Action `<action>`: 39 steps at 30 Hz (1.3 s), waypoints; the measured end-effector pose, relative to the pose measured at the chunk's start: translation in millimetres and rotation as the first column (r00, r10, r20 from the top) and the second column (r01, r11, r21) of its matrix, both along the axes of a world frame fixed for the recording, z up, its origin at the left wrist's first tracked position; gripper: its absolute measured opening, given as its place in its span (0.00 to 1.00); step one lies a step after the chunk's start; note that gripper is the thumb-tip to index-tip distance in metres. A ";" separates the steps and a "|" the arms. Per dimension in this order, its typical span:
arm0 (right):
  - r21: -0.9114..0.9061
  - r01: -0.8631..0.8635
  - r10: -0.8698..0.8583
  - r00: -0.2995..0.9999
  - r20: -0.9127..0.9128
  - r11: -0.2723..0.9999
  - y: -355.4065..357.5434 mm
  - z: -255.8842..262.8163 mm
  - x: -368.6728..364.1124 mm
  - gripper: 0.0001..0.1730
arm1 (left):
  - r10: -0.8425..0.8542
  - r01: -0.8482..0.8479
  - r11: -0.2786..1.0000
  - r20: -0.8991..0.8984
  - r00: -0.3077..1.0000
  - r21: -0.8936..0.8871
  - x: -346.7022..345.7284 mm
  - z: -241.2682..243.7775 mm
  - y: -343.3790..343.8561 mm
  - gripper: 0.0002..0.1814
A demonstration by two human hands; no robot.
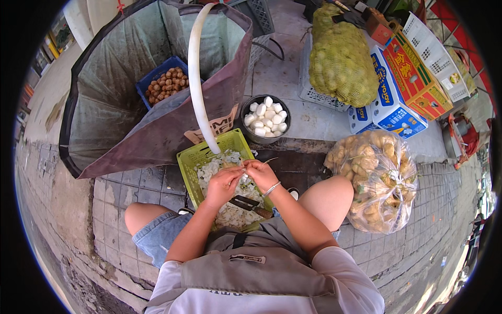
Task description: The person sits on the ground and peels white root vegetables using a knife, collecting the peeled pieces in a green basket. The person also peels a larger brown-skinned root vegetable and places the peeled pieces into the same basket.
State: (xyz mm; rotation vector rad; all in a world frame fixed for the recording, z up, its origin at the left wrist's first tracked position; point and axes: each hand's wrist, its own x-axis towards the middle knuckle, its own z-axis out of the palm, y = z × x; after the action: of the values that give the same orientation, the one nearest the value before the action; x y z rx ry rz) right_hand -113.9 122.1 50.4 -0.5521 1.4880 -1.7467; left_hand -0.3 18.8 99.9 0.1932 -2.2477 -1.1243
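Observation:
My left hand [225, 183] and my right hand [260, 174] meet fingertip to fingertip over a green plastic crate [187, 178]. Between them they pinch a small pale item, mostly hidden by the fingers. A thin strand sticks out past the right knuckles. White peelings [235, 218] cover the crate's bottom. Under my wrists a peeler [262, 212] with a dark slotted blade and a wooden handle lies on the peelings. Just beyond the crate, a dark round bowl [262, 139] holds many peeled white pieces [270, 114].
At left stands a large open fabric bag [157, 139] containing a blue crate of walnuts [166, 84]. A curved white tube [198, 78] arches down to the green crate. To the right are a clear bag of brown tubers [372, 180], a yellow-green mesh sack [341, 59] and stacked cartons [400, 110].

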 end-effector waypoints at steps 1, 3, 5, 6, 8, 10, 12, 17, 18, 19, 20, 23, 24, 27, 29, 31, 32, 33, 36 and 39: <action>-0.006 0.000 0.000 1.000 0.010 1.000 0.6 -3.5 -0.1 0.09 | 0.005 -0.005 0.999 0.003 1.000 0.053 -0.2 -0.3 2.5 0.08; -0.009 -0.006 0.006 0.998 0.059 1.000 0.7 -5.6 0.0 0.09 | -0.007 0.003 0.953 0.013 1.000 0.304 -0.3 -4.3 5.2 0.07; -0.004 -0.019 0.019 0.990 0.136 1.000 -0.2 -2.4 0.8 0.09 | -0.043 0.023 0.755 0.015 0.999 0.655 -1.7 -13.9 5.8 0.07; -0.034 -0.020 0.024 0.993 0.120 0.999 -0.2 2.8 1.6 0.09 | -0.039 0.028 0.692 -0.001 0.999 0.721 -2.3 -14.2 5.1 0.08; -0.094 -0.024 0.032 0.996 0.087 0.995 -0.3 13.4 3.9 0.08 | -0.026 0.042 0.549 -0.034 0.999 0.835 -3.5 -14.5 3.2 0.08; -0.123 -0.029 0.037 0.997 0.061 0.992 -0.1 14.0 3.3 0.08 | -0.015 0.054 0.416 -0.053 0.998 0.908 -4.5 -15.6 3.3 0.09; -0.147 -0.042 0.048 0.998 0.040 0.988 -0.1 16.2 3.1 0.07 | 0.005 0.074 0.292 -0.079 0.997 0.953 -4.5 -17.2 3.8 0.09; -0.225 -0.058 0.070 0.996 0.048 0.973 0.9 24.2 2.9 0.07 | 0.057 0.075 0.059 -0.079 0.995 0.995 -3.5 -16.2 3.3 0.08; -0.225 -0.057 0.072 0.996 0.057 0.973 1.8 22.1 1.0 0.06 | 0.038 0.097 0.040 -0.098 0.994 0.994 -3.5 -16.0 2.7 0.08; -0.224 -0.056 0.073 0.995 0.066 0.973 3.3 18.4 -2.1 0.06 | 0.020 0.118 0.020 -0.118 0.993 0.993 -3.0 -15.9 1.4 0.08; -0.223 -0.056 0.074 0.994 0.075 0.973 5.1 16.4 -5.0 0.06 | 0.002 0.139 0.000 -0.139 0.990 0.990 -2.3 -15.8 -0.4 0.08; -0.219 -0.021 0.106 0.916 0.386 0.975 8.8 36.1 -12.8 0.07 | -0.142 0.104 -0.073 -0.114 0.983 0.992 3.2 -14.7 -15.4 0.08; -0.217 0.028 0.076 0.886 0.456 0.976 11.6 46.2 -15.2 0.07 | -0.150 0.118 -0.103 -0.133 0.980 0.988 3.0 -12.7 -17.8 0.08; -0.048 0.138 -0.104 0.896 0.432 0.989 12.2 42.4 -19.8 0.06 | -0.130 0.177 -0.114 -0.191 0.973 0.978 5.0 3.3 -18.1 0.09; -0.062 0.128 -0.096 0.921 0.378 0.990 11.8 28.5 -18.7 0.03 | -0.073 0.236 -0.010 -0.236 0.969 0.972 4.6 29.0 -8.3 0.10; -0.052 0.091 -0.063 0.918 0.390 0.994 9.2 24.7 -15.7 0.04 | -0.091 0.404 0.125 -0.395 0.914 0.906 17.3 74.5 6.4 0.11; -0.077 0.073 -0.037 0.919 0.391 0.994 8.6 20.8 -15.6 0.03 | -0.118 0.542 0.247 -0.530 0.839 0.803 25.1 98.9 16.5 0.12; -0.072 0.101 -0.058 0.892 0.449 0.992 7.0 22.8 -15.3 0.03 | -0.236 0.674 0.334 -0.634 0.736 0.658 36.7 126.4 21.9 0.11; -0.082 0.161 -0.083 0.806 0.586 0.984 5.8 31.0 -15.3 0.04 | -0.660 0.967 0.229 -0.713 0.236 0.108 46.7 206.1 17.9 0.10; -0.060 0.237 -0.129 0.706 0.697 0.970 3.5 37.0 -12.7 0.16 | -0.724 0.981 0.186 -0.683 0.100 -0.053 52.9 241.3 27.0 0.05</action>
State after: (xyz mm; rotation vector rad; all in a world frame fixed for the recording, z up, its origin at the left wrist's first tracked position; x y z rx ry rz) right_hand -126.5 125.6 87.4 0.2062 0.8951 -1.9262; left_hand 52.6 45.8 341.2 -1.4516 -1.2963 -1.9282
